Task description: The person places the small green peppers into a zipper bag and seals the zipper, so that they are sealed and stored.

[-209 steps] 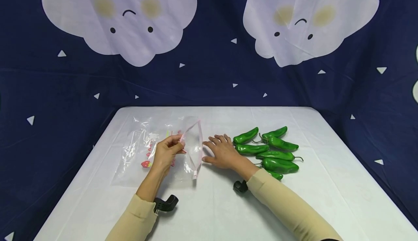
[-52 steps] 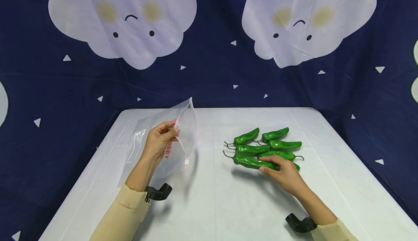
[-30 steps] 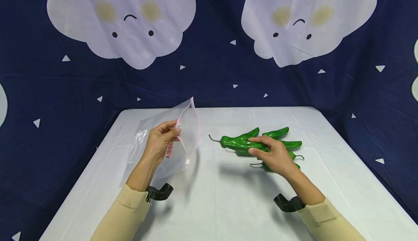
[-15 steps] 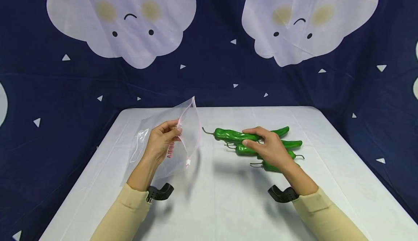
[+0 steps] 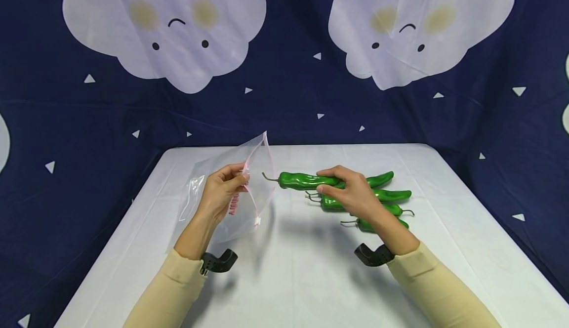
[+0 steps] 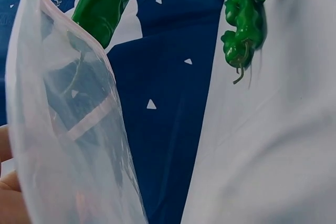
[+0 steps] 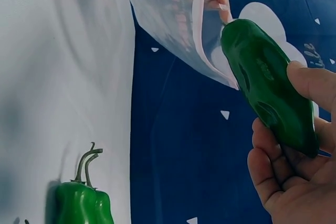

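Note:
My left hand [image 5: 222,189] pinches the pink rim of a clear zipper bag [image 5: 249,214], which hangs with its mouth spread toward the right. My right hand [image 5: 351,189] holds a green pepper [image 5: 298,181] by its tail end, thumb on one side and fingers on the other. The stem points left, at the bag's mouth. In the left wrist view the pepper [image 6: 105,9] sits at the bag's upper rim, with its stem seen through the film. The right wrist view shows the pepper [image 7: 268,82] gripped close beside the pink edge.
Several more green peppers [image 5: 393,196] lie in a group on the white table [image 5: 293,278], behind and under my right hand. A white slider [image 5: 257,221] hangs at the bag's lower corner. A dark blue cloth [image 5: 293,96] with clouds stands behind the table.
My right hand has picked up a pepper from the front of the group and carried it left and away from me, to the bag's mouth. My left hand has raised the bag off the table.

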`<state>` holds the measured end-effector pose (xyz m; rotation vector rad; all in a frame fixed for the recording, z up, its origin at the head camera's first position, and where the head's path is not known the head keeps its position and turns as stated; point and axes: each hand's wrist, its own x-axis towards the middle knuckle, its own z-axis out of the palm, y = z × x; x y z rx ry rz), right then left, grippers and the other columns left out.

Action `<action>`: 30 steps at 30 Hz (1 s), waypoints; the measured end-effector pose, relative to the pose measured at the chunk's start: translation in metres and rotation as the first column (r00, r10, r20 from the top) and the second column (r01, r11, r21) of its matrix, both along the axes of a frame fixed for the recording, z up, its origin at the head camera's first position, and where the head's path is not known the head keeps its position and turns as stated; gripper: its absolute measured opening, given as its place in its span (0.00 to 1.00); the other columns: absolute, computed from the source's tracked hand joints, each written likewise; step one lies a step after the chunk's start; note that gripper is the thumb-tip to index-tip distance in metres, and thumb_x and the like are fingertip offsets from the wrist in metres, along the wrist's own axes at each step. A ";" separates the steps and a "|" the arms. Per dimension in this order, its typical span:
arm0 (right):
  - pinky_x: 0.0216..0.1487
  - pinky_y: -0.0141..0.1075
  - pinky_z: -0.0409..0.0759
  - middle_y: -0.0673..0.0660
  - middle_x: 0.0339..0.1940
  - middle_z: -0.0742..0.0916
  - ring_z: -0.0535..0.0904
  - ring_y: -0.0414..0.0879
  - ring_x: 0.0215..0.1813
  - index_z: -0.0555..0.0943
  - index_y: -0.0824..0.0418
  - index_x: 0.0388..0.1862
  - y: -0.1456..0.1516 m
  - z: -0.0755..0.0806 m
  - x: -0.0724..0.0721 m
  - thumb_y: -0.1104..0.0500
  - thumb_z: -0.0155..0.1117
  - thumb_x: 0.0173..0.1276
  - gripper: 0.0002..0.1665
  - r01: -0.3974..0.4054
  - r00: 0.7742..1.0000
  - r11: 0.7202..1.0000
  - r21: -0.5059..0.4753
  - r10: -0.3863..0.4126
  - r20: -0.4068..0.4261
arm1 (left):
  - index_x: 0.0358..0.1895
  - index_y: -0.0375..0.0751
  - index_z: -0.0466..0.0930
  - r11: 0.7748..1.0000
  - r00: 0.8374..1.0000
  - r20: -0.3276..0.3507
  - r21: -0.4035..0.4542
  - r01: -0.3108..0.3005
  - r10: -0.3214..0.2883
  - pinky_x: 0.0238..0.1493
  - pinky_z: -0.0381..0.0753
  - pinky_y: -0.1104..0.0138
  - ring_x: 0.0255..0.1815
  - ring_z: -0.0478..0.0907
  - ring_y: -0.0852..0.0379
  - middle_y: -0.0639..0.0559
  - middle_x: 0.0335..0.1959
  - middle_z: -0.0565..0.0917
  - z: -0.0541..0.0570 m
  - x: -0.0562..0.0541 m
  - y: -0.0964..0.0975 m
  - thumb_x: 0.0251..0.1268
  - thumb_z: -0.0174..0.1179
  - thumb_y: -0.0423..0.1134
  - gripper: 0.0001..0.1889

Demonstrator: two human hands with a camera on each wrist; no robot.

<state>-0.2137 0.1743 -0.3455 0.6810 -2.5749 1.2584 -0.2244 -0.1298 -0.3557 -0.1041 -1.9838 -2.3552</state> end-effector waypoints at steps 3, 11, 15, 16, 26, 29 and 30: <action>0.53 0.43 0.78 0.47 0.49 0.85 0.80 0.44 0.54 0.81 0.48 0.52 -0.004 0.002 -0.003 0.45 0.68 0.59 0.22 -0.002 1.000 1.000 0.015 0.002 -0.004 | 0.58 0.23 0.70 1.000 1.000 0.001 -0.001 0.001 -0.001 0.31 0.82 0.75 0.28 0.76 0.65 0.59 0.27 0.77 0.000 0.000 0.001 0.60 0.57 0.23 0.21; 0.51 0.43 0.79 0.48 0.49 0.85 0.80 0.45 0.51 0.81 0.49 0.52 -0.016 0.006 -0.010 0.46 0.68 0.59 0.22 -0.003 1.000 0.999 0.048 0.004 -0.010 | 0.58 0.24 0.70 1.000 1.000 0.002 -0.006 0.006 -0.006 0.32 0.83 0.73 0.28 0.76 0.65 0.59 0.27 0.77 -0.001 -0.001 0.003 0.60 0.57 0.23 0.21; 0.47 0.39 0.79 0.48 0.46 0.86 0.81 0.43 0.45 0.82 0.51 0.51 -0.022 0.008 -0.013 0.49 0.70 0.58 0.21 0.004 1.000 0.998 0.069 -0.002 -0.029 | 0.58 0.24 0.70 1.000 1.000 0.004 -0.010 0.010 -0.010 0.33 0.84 0.73 0.29 0.76 0.65 0.59 0.27 0.77 -0.001 -0.001 0.003 0.60 0.57 0.24 0.21; 0.47 0.39 0.79 0.48 0.45 0.86 0.81 0.43 0.45 0.82 0.51 0.51 -0.023 0.008 -0.014 0.49 0.70 0.58 0.21 0.006 0.999 0.997 0.075 -0.003 -0.034 | 0.58 0.24 0.71 1.000 1.000 0.004 -0.012 0.010 -0.010 0.33 0.83 0.73 0.29 0.76 0.65 0.59 0.27 0.77 -0.001 -0.001 0.004 0.60 0.57 0.24 0.21; 0.55 0.44 0.78 0.50 0.48 0.86 0.81 0.46 0.52 0.82 0.53 0.51 -0.037 0.010 -0.020 0.49 0.69 0.59 0.21 -0.008 0.999 0.992 0.124 0.013 -0.037 | 0.58 0.24 0.70 1.000 1.000 -0.003 -0.010 0.020 -0.020 0.34 0.84 0.71 0.28 0.76 0.65 0.59 0.27 0.77 0.001 -0.001 0.005 0.60 0.57 0.24 0.21; 0.56 0.44 0.78 0.51 0.49 0.85 0.80 0.47 0.53 0.81 0.53 0.52 -0.041 0.010 -0.022 0.50 0.69 0.59 0.21 -0.016 0.999 0.991 0.133 0.020 -0.033 | 0.58 0.23 0.70 1.000 1.000 -0.004 -0.002 0.024 -0.024 0.33 0.84 0.72 0.28 0.76 0.65 0.59 0.26 0.77 0.002 -0.001 0.007 0.60 0.57 0.23 0.21; 0.56 0.44 0.78 0.51 0.49 0.85 0.80 0.47 0.53 0.81 0.54 0.52 -0.042 0.010 -0.023 0.50 0.69 0.59 0.22 -0.019 0.999 0.990 0.136 0.024 -0.036 | 0.58 0.23 0.70 1.000 1.000 -0.004 0.000 0.025 -0.025 0.33 0.83 0.73 0.28 0.76 0.65 0.59 0.26 0.77 0.002 -0.001 0.007 0.60 0.57 0.23 0.21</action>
